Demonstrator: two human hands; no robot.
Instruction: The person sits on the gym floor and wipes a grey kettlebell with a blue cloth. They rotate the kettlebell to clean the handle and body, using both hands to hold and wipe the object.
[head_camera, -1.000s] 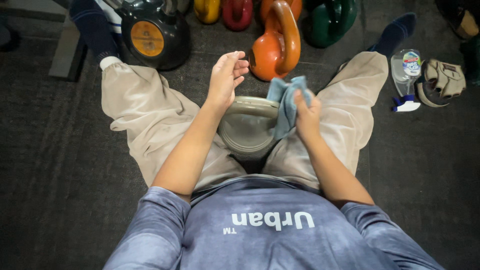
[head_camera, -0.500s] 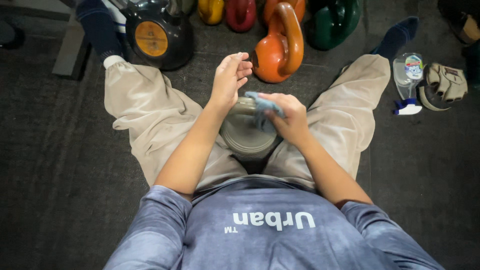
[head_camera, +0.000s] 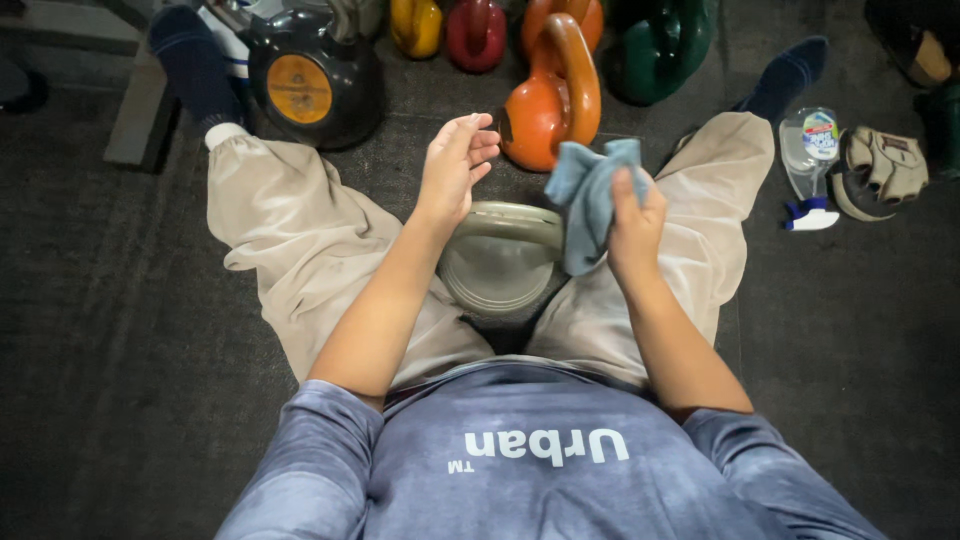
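Blue cloth (head_camera: 588, 200) — in right hand (head_camera: 635, 225)

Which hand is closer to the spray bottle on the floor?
The right hand, holding the blue cloth, is closer to the spray bottle, which lies beyond the right leg. The left hand is raised farther away, above the grey kettlebell.
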